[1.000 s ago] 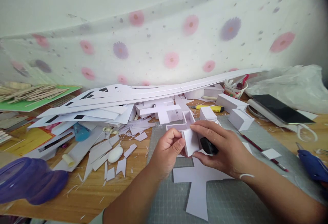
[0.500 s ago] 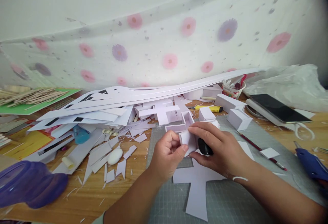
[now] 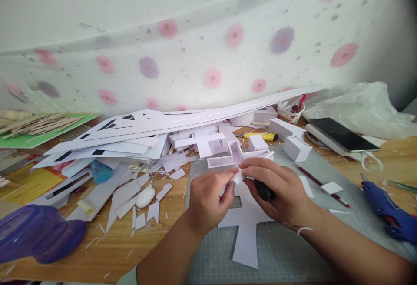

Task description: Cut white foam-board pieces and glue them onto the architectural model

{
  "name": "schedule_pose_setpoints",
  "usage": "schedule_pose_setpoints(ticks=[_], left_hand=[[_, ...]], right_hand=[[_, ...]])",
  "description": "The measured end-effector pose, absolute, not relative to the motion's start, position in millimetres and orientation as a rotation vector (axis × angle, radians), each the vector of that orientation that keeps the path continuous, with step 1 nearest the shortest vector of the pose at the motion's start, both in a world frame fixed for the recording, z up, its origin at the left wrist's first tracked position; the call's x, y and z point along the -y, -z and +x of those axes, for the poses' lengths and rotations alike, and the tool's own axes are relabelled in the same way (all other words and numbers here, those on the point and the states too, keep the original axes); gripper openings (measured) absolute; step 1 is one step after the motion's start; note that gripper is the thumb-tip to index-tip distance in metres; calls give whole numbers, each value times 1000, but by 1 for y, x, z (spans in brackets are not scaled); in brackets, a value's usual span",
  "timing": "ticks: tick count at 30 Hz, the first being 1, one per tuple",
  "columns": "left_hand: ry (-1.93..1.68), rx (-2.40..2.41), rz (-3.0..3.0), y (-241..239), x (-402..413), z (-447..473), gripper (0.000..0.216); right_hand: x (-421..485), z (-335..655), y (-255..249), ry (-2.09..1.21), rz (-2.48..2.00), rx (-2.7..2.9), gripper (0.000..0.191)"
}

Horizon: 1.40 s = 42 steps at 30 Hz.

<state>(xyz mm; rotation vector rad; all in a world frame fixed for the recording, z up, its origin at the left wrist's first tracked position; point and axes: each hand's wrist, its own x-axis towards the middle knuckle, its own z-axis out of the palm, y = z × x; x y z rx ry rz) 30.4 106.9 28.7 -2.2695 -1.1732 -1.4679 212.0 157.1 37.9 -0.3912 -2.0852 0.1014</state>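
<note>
My left hand [image 3: 211, 198] pinches a small white cardboard piece [image 3: 239, 176], which is mostly covered by my fingers. My right hand [image 3: 282, 191] meets it from the other side, fingertips on the same piece. Tucked in my right palm is a black-handled tool [image 3: 263, 190]; its working end is hidden. Directly behind my hands sit an open white cardboard tray shape [image 3: 221, 161] and a small white box [image 3: 258, 142]. A cross-shaped white cutout [image 3: 246, 246] lies below my hands on the grey cutting mat [image 3: 215, 259].
A blue glue gun [image 3: 387, 207] and a phone [image 3: 345, 134] lie right, with a pencil [image 3: 319, 183] nearer. Behind stand white boxes [image 3: 296, 148] and a yellow cutter [image 3: 263, 137]. White sheets [image 3: 130, 133], scraps and a purple container [image 3: 39, 233] occupy the left.
The small white piece has been turned and tilted down, so less of it shows. My left fingers have moved over its top. The view has shifted slightly.
</note>
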Motion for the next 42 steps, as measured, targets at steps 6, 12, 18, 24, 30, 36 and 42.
schedule_pose_setpoints(ticks=[6, 12, 18, 24, 30, 36, 42], left_hand=[[1739, 1290, -2205, -28, -106, 34, 31], [2099, 1107, -2427, -26, -107, 45, 33], [1972, 1039, -2412, -29, -105, 34, 36], [1459, 1190, -2273, -32, -111, 14, 42], [1753, 1478, -2295, -32, -105, 22, 27], [2203, 1677, -2415, -28, -104, 29, 33], [2760, 1711, -2222, -16, -109, 31, 36]], right_hand=[[-151, 212, -50, -386, -368, 1905, 23], [-139, 204, -49, -824, -323, 1673, 14], [-150, 210, -46, -881, -377, 1684, 10], [-179, 227, -51, -751, -516, 1257, 25], [-193, 232, -53, -760, -630, 814, 13], [-178, 211, -39, -1269, -491, 825, 15], [-157, 190, -27, -1534, -597, 979, 29]])
